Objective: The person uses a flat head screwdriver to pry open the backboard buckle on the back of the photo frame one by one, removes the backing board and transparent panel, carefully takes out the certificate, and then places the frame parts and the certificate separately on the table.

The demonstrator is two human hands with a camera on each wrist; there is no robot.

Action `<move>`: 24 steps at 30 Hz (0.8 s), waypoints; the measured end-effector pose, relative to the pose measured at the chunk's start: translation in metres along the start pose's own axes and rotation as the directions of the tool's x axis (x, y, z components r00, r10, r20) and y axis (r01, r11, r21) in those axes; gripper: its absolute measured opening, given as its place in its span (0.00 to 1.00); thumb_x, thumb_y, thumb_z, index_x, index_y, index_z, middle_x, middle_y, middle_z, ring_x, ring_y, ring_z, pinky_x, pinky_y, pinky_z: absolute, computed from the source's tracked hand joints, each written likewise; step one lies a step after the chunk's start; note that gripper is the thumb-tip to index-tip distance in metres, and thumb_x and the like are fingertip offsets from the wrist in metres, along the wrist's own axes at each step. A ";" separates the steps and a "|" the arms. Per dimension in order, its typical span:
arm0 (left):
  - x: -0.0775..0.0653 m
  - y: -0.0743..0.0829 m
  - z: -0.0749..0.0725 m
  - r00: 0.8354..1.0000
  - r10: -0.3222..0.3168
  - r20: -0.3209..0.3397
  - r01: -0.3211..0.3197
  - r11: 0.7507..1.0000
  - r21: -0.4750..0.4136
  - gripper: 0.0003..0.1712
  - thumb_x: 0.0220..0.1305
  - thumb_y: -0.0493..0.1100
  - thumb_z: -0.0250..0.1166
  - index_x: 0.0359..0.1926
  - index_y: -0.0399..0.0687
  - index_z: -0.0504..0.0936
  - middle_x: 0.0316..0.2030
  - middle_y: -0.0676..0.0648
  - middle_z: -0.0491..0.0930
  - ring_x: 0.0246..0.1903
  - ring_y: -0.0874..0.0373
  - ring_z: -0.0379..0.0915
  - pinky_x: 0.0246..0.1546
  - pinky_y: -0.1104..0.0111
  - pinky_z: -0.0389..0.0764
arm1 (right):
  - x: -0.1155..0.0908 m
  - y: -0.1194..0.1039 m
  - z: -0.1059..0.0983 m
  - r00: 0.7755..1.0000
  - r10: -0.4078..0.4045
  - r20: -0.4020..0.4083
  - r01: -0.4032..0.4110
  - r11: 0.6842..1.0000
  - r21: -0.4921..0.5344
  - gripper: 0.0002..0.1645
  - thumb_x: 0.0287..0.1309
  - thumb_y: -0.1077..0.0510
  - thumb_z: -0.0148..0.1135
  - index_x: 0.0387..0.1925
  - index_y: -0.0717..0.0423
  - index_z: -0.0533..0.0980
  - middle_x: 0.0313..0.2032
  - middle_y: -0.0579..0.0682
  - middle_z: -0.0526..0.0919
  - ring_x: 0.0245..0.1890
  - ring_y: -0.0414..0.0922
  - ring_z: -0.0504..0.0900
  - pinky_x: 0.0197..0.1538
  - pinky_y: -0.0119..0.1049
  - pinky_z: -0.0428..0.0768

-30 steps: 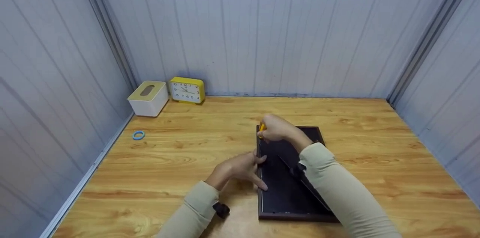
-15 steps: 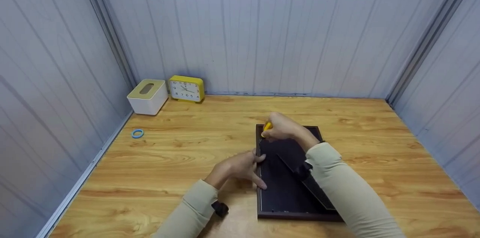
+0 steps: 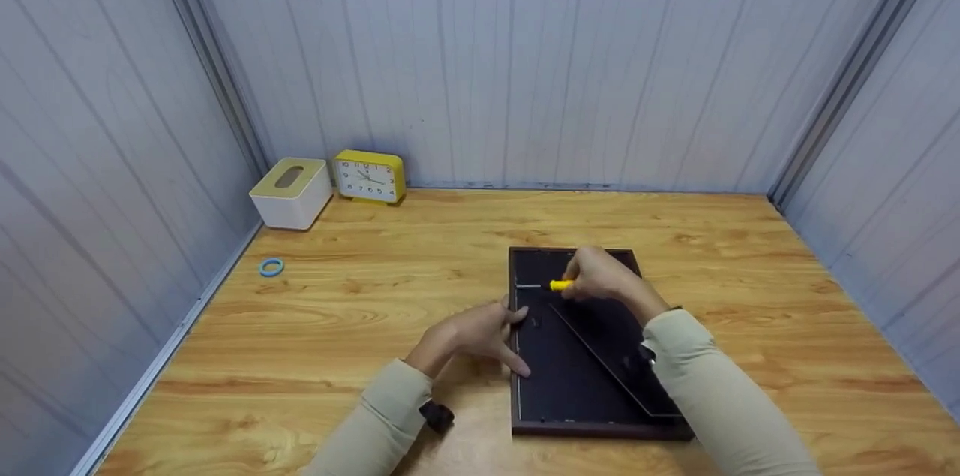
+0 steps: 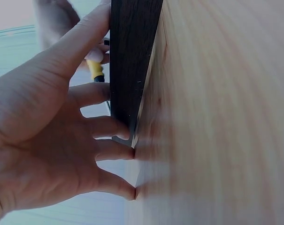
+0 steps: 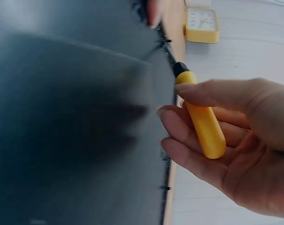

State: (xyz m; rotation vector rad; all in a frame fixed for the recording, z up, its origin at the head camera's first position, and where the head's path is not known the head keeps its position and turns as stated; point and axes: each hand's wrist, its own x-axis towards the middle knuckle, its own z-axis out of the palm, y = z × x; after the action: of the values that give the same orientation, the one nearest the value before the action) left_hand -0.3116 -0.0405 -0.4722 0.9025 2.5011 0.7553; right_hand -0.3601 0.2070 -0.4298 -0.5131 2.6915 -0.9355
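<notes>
A dark picture frame (image 3: 555,393) lies back side up on the table, its hinged stand (image 3: 616,367) slanting across the backing. My right hand (image 3: 600,277) holds a screwdriver by its yellow handle (image 5: 205,124), pinched between thumb and fingers. The screwdriver's thin shaft (image 3: 529,286) points left, with its tip at the frame's left inner edge. Along that left side rests my left hand (image 3: 480,333), thumb and index finger over the rim. In the left wrist view its fingers (image 4: 109,125) spread against the frame's side, some fingertips reaching the tabletop.
A white tissue box (image 3: 292,198) with a pale yellow-green top stands at the back left beside a yellow clock (image 3: 369,177). A blue ring (image 3: 271,267) lies near the left wall. Pale panels (image 3: 480,63) enclose the wooden table.
My right hand has moved right and toward me from the frame's upper left corner, the screwdriver swinging to point left so its shaft shows. The left hand stays in place.
</notes>
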 end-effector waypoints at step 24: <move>-0.001 0.000 -0.003 0.998 -0.055 0.031 0.055 0.998 0.003 0.63 0.46 0.64 0.78 0.76 0.48 0.58 0.76 0.31 0.41 0.43 0.52 0.72 0.48 0.68 0.71 | -0.118 0.151 -0.063 0.931 0.271 -0.246 -0.181 0.925 0.333 0.23 0.63 0.62 0.67 0.54 0.74 0.77 0.51 0.68 0.79 0.45 0.55 0.81 0.43 0.41 0.83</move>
State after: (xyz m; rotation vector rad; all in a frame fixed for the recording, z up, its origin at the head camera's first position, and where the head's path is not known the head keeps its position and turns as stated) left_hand -0.3129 -0.0423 -0.4700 0.8364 2.4892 0.7161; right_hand -0.3114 0.4002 -0.4641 0.0067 2.6931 -1.4158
